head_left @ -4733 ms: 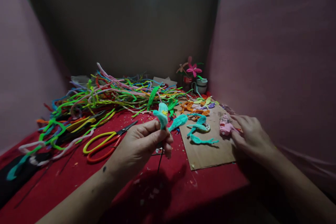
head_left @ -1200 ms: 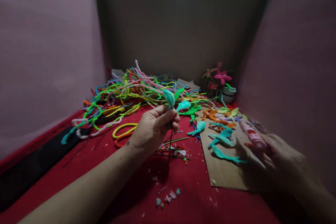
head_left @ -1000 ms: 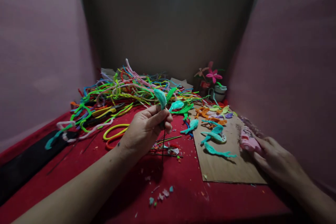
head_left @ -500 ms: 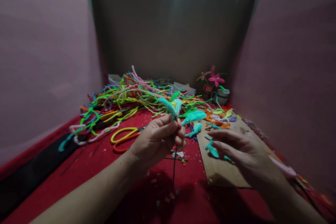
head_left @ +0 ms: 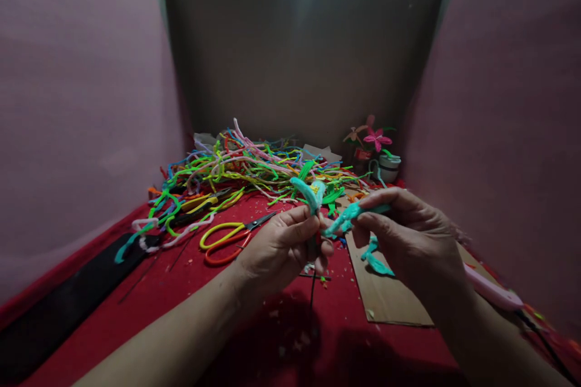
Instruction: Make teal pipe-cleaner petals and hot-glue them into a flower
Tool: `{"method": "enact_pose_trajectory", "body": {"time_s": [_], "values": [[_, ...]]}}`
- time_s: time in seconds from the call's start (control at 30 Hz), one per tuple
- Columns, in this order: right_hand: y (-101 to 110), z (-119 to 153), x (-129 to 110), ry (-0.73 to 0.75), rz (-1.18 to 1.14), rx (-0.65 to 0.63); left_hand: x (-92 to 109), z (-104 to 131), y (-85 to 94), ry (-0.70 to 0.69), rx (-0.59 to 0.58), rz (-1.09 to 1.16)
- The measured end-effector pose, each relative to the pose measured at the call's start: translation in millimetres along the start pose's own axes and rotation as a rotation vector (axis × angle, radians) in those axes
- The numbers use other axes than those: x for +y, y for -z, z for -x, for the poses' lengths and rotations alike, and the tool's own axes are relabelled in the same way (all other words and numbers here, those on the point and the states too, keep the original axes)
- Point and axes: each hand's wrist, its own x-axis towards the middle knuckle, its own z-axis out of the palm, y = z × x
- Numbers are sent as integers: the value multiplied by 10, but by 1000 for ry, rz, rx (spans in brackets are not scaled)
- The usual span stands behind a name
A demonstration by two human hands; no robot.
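My left hand (head_left: 276, 242) pinches a pipe-cleaner flower just below its head. The flower has turquoise petals (head_left: 308, 193) and a yellow centre (head_left: 315, 186), and its thin dark wire stem (head_left: 313, 290) hangs below my fingers. My right hand (head_left: 411, 233) is closed on a fuzzy turquoise petal (head_left: 347, 217) between thumb and fingers. The petal's narrow end reaches my left fingertips; whether it is joined to the flower I cannot tell. Under my right hand, another turquoise petal piece (head_left: 377, 263) rests on a cardboard sheet (head_left: 390, 305).
A tangled heap of coloured pipe cleaners (head_left: 245, 163) lies at the back. Red-and-yellow-handled scissors (head_left: 227, 245) and pliers (head_left: 197, 201) lie left of my hands. A cup (head_left: 388, 166) stands near finished flowers (head_left: 376, 139). A pink tool (head_left: 494, 290) with a cord is at the right.
My right hand, open over the cardboard before, has moved left and closed on a turquoise petal beside the flower. My left hand keeps its pinch on the flower.
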Motion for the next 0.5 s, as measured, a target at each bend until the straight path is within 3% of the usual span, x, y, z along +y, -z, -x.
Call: {"method": "enact_pose_trajectory", "body": {"time_s": [0.1,0.27,0.5], "values": [[25,-36,-83,-71,42,-50,-2,-9,-21,19,43,-103],[50,-62,-74,-150,108,-83,-28,5,-33,48,14,-171],[-14,-53,-95,-167,150,-112,-23,11,-16,60,37,-220]]}}
